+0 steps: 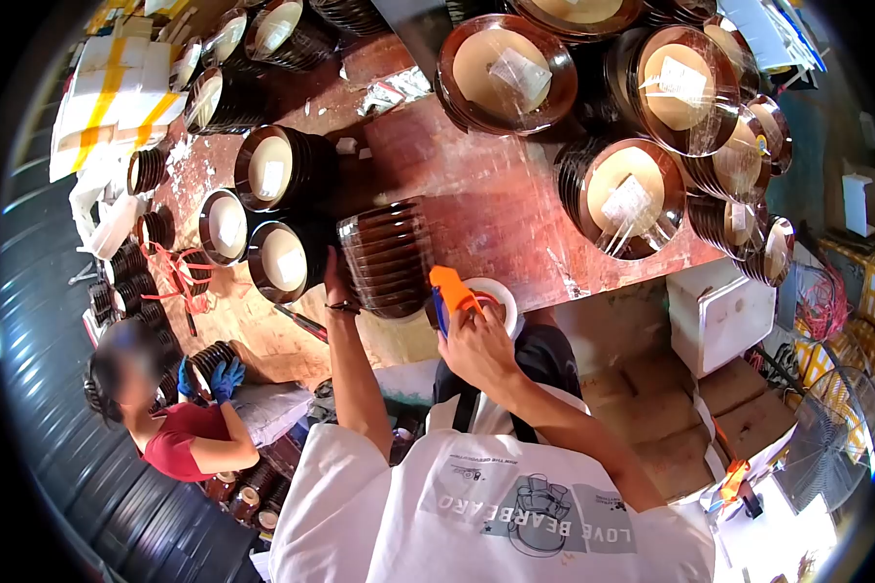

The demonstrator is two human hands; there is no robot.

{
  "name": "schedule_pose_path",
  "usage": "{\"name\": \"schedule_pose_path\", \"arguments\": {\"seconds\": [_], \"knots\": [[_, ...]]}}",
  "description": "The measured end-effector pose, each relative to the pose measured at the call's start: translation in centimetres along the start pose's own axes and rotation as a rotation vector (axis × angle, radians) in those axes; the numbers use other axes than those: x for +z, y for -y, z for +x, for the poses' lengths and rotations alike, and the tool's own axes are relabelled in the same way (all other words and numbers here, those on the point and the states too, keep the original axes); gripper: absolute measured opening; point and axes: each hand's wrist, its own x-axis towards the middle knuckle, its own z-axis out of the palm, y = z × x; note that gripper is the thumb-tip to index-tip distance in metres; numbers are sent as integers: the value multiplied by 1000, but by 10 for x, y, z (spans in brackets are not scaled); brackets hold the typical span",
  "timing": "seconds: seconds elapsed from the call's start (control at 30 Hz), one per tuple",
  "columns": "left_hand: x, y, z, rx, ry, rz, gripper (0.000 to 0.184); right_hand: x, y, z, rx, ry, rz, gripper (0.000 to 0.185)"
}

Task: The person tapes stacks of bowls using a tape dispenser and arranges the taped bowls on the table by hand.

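My right hand (pixel 483 348) is closed around an orange and blue tape dispenser (pixel 452 291) with a white-rimmed roll of tape (pixel 501 296). The dispenser is at the lower right end of a stack of dark brown glazed bowls (pixel 389 257) lying on its side, rims in a row. At the stack's left end is my left hand (pixel 337 287), stretched upward, its fingers partly lost in shadow; they appear open against the bowls. Just left of that hand, another bowl stack (pixel 284 262) shows a white label inside its front bowl.
More labelled bowl stacks (pixel 627 199) stand on the worn reddish table (pixel 525 214). At lower left, a co-worker in a red top wears blue gloves (pixel 226 377) and handles bowls. A foam box (pixel 724 316), cartons (pixel 651 428) and a fan (pixel 831 437) are at right.
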Motion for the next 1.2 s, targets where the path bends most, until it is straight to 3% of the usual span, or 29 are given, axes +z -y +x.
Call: {"name": "schedule_pose_path", "arguments": {"seconds": [0.07, 0.1, 0.17, 0.2, 0.23, 0.37, 0.57, 0.6, 0.83, 0.93, 1.0, 1.03, 1.1, 1.17, 1.2], "knots": [[-23, 4, 7, 10, 220, -169, 67, -18, -6, -8, -8, -7, 123, 37], [-29, 4, 10, 17, 209, -172, 67, -28, -9, -11, -22, -19, 242, 35], [-37, 2, 20, -62, 548, -282, 64, -40, -16, -16, 358, 149, 368, 29], [-64, 8, 37, -48, 572, -298, 61, -36, -25, -22, 387, 71, 330, 30], [-70, 10, 41, -27, 563, -298, 60, -30, -34, -28, 418, -7, 292, 30], [-76, 14, 41, -2, 492, -275, 60, -16, -72, -50, 589, 201, 303, 37], [-78, 13, 38, 21, 459, -257, 59, -11, -82, -62, 549, 149, 261, 39], [-78, 13, 38, 26, 456, -254, 58, -14, -82, -60, 593, 239, 279, 40], [-83, 15, 41, 56, 432, -233, 57, -1, -65, -48, 576, 283, 327, 39], [-68, 12, 32, 82, 387, -150, 60, 11, -52, -31, 623, 175, 353, 41], [-24, 6, 0, 27, 216, -102, 65, 24, -37, -9, 588, 56, 284, 43], [-6, 6, -12, 151, 178, 87, 69, 32, -33, 5, 549, -46, 274, 44], [-16, 16, -10, 109, 166, 186, 67, 45, -29, 41, 552, -128, 264, 45], [20, 22, -26, 266, 96, 301, 63, 34, -28, 81, 643, -15, 347, 48], [15, 28, -22, 287, 98, 383, 65, 42, -33, 91, 640, -185, 255, 52]]}}
